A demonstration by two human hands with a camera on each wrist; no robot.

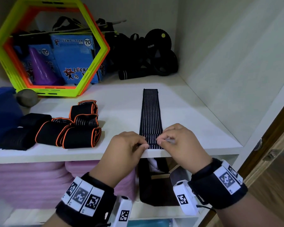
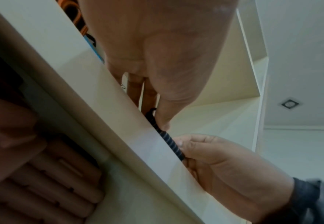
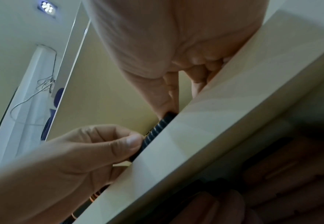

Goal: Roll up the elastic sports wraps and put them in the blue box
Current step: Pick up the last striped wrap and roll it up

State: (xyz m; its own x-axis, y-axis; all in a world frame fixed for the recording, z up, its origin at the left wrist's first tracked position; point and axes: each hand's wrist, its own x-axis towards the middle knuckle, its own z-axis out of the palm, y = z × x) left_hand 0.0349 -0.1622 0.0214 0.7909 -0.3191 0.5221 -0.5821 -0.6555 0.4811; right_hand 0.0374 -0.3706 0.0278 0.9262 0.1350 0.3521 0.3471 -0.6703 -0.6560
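A long black wrap [image 1: 150, 112] with thin white stripes lies flat on the white shelf [image 1: 195, 122], running from the back toward the front edge. My left hand [image 1: 144, 144] and right hand [image 1: 159, 140] both pinch its near end, which looks turned into a thin roll [image 2: 169, 141] [image 3: 156, 131] at the shelf edge. Several rolled black wraps with orange trim [image 1: 79, 128] and plain black ones [image 1: 21, 135] sit to the left. A blue box [image 1: 0, 112] shows at the far left edge, mostly cut off.
Green and orange hexagon rings [image 1: 95, 66] lean at the back left around blue cartons [image 1: 72, 59] and a purple cone [image 1: 41, 66]. A grey ball [image 1: 27, 97] and black gear [image 1: 147, 54] sit behind. Pink foam rolls [image 1: 31, 177] fill the shelf below. A wooden door [image 1: 272, 145] stands right.
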